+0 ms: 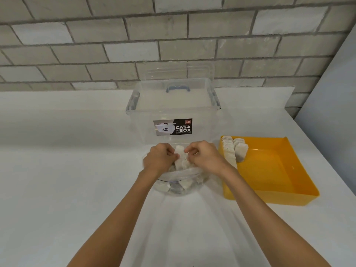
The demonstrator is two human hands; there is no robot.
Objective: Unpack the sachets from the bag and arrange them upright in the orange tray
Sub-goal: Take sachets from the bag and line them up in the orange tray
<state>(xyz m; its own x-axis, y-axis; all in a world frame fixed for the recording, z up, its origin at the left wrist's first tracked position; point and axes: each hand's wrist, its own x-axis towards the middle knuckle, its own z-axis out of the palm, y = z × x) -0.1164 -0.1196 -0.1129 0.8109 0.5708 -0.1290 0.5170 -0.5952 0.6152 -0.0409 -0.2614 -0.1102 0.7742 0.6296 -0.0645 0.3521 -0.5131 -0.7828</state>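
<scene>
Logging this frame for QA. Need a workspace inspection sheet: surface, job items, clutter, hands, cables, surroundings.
Surface: white countertop, no spills seen.
Job's things: clear bag lies in front of the person, mouth open, with bagged sachets inside. The orange tray is to its right, with tray sachets standing upright in its far left corner; the rest of the tray is bare.
Clutter: clear storage box behind the bag, no lid on it, appears empty.
Hands: left hand and right hand are both at the bag's mouth, fingers pinching bagged sachets.
Cables: nothing seen.
Surroundings: grey brick wall behind; pale panel at right.
</scene>
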